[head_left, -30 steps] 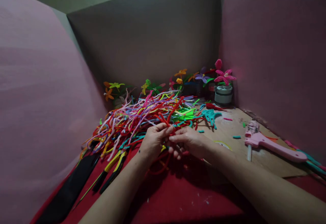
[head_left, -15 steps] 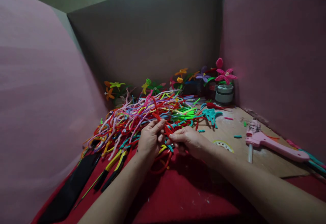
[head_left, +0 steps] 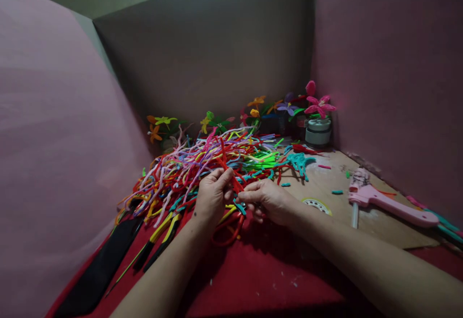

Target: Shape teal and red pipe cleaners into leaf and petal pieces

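Left hand point(head_left: 211, 197) grips strand point(head_left: 236, 183) — heap point(head_left: 188, 164), perhaps pliers point(head_left: 159, 233), beside.

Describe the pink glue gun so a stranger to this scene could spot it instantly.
Find the wooden board at the right of the red table. The glue gun lies flat on it. It's the only smooth pink tool among small fuzzy scraps.

The pliers point(head_left: 161, 235) vanish nose-first under the pipe-cleaner pile point(head_left: 202, 161); the black strip point(head_left: 97, 272) runs off the bottom edge. What the right hand point(head_left: 269, 202) pinches is perhaps a red strand point(head_left: 234, 182), too tangled to tell.
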The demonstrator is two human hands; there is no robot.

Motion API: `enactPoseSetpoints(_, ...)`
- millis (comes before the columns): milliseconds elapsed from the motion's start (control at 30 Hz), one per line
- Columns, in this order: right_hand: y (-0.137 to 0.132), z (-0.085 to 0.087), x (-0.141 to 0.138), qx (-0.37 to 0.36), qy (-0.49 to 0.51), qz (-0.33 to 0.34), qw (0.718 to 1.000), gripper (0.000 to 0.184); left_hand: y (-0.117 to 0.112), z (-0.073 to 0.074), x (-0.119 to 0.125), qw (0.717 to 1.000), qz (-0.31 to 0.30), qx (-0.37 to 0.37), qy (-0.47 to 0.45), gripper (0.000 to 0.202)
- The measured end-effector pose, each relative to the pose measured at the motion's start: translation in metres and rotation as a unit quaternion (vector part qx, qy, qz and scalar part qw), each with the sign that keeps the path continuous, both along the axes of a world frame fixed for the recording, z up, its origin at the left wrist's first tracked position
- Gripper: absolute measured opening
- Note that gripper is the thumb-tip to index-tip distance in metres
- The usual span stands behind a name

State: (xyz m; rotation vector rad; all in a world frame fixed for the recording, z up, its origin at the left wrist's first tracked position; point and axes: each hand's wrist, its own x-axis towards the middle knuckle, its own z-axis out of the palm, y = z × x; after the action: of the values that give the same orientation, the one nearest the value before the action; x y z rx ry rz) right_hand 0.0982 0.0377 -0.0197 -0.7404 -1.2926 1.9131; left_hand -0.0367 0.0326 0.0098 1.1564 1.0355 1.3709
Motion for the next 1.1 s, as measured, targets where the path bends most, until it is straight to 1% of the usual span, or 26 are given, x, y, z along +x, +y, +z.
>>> enactPoseSetpoints(67,0.001,-0.001,0.000,-0.010,0.005,-0.007,1.000,0.022,0.001,0.000,-0.003,0.998,-0.051,-0.026,-0.017,0.030)
enactPoseSetpoints(167,0.004,-0.001,0.002,-0.018,0.025,-0.009,0.999,0.023,0.002,-0.002,-0.007,0.990,-0.127,-0.060,0.009,0.023)
enactPoseSetpoints(233,0.005,0.000,0.004,-0.024,0.038,0.001,0.999,0.024,0.002,-0.003,-0.008,0.985,-0.151,-0.075,0.023,0.023)
enactPoseSetpoints(300,0.006,0.001,0.006,-0.034,0.057,0.013,0.998,0.022,0.003,-0.004,-0.009,0.984,-0.160,-0.083,0.013,0.023)
enactPoseSetpoints(367,0.005,0.003,0.008,-0.054,0.092,0.026,0.994,0.020,0.003,-0.004,-0.009,0.984,-0.153,-0.086,0.001,0.022)
enactPoseSetpoints(467,0.005,0.005,0.009,-0.091,0.151,0.066,0.982,0.016,0.003,-0.004,-0.008,0.989,-0.121,-0.082,0.009,0.023)
enactPoseSetpoints(533,0.005,0.005,0.010,-0.103,0.173,0.088,0.976,0.011,0.003,-0.004,-0.007,0.991,-0.101,-0.082,0.015,0.023)
enactPoseSetpoints(667,0.005,0.003,0.009,-0.128,0.165,0.078,0.975,0.006,0.000,-0.005,-0.004,0.994,-0.082,-0.066,0.026,0.023)
enactPoseSetpoints(767,0.006,0.001,0.009,-0.133,0.163,0.074,0.975,0.004,-0.002,-0.006,-0.002,0.995,-0.071,-0.037,0.060,0.024)
enactPoseSetpoints(867,0.007,0.001,0.008,-0.123,0.144,0.052,0.981,0.005,-0.003,-0.004,0.001,0.994,-0.047,-0.018,0.100,0.024)
enactPoseSetpoints(967,0.007,0.002,0.008,-0.107,0.094,0.005,0.990,0.007,-0.006,-0.001,0.006,0.994,-0.014,-0.002,0.113,0.024)
enactPoseSetpoints(1033,0.006,0.004,0.007,-0.076,0.059,-0.029,0.995,0.009,-0.008,0.001,0.010,0.994,0.005,0.006,0.105,0.024)
enactPoseSetpoints(1100,0.004,0.006,0.005,-0.018,0.033,-0.060,0.997,0.012,-0.010,0.002,0.014,0.995,0.028,0.018,0.095,0.022)
